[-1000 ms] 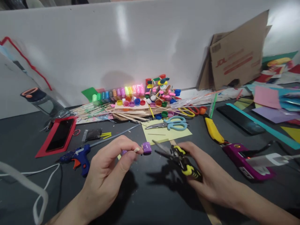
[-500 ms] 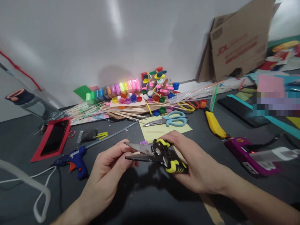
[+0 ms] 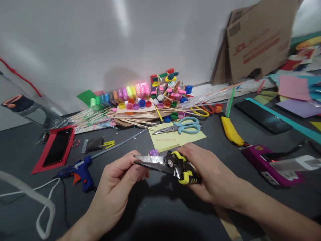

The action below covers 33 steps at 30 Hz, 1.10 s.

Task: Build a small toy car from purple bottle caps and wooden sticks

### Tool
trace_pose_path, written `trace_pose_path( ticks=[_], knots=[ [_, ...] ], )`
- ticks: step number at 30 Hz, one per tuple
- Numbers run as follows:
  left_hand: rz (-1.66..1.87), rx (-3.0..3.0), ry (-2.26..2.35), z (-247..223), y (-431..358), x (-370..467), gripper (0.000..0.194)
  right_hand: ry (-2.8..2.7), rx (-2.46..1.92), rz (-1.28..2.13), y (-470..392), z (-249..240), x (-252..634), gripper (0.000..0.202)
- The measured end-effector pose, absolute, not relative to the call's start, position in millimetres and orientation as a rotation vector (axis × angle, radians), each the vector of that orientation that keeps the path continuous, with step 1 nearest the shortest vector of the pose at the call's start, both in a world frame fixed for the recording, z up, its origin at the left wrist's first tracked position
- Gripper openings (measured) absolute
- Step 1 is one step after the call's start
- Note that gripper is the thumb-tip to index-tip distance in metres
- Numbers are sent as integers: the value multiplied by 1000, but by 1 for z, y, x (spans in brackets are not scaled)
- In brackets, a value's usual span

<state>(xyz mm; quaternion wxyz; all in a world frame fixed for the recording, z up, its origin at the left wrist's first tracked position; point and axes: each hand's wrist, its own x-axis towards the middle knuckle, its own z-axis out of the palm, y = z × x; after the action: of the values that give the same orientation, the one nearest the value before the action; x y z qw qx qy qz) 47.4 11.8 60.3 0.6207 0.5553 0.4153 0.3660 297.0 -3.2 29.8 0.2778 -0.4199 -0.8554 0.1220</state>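
With my right hand (image 3: 208, 174) I hold the shears (image 3: 170, 163), closed around their handles; most of these fingers are hidden. The blades are nearly together and point left. Thumb and forefinger of my left hand (image 3: 122, 177) come close together at the blade tips, but the blades cover the fingertips, so I cannot tell what they pinch. The purple piece (image 3: 153, 152) shows just on the far side of the blades, partly covered. Near right, a pale strip (image 3: 228, 225) goes under my right arm, cut off below.
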Motion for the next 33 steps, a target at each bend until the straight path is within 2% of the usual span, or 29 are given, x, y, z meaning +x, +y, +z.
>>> trace_pose_path(
  ticks=[4, 9, 17, 29, 33],
  knots=[
    [878, 1222, 910, 60, 11, 51, 24, -2241, -1140, 329, -3, 27, 298, 41],
    [938, 1192, 902, 54, 11, 53, 15, -2151, -1198, 470, -5, 31, 295, 46],
    [1051, 1257, 963, 43, 7, 47, 5, -2210, -1193, 453, -8, 33, 294, 46],
    [1000, 1305, 946, 38, 12, 46, 11, -2241, -1119, 150, -9, 25, 296, 39],
    [989, 1249, 887, 39, 13, 50, 12, -2196, -1136, 274, -8, 20, 296, 35]
  ],
)
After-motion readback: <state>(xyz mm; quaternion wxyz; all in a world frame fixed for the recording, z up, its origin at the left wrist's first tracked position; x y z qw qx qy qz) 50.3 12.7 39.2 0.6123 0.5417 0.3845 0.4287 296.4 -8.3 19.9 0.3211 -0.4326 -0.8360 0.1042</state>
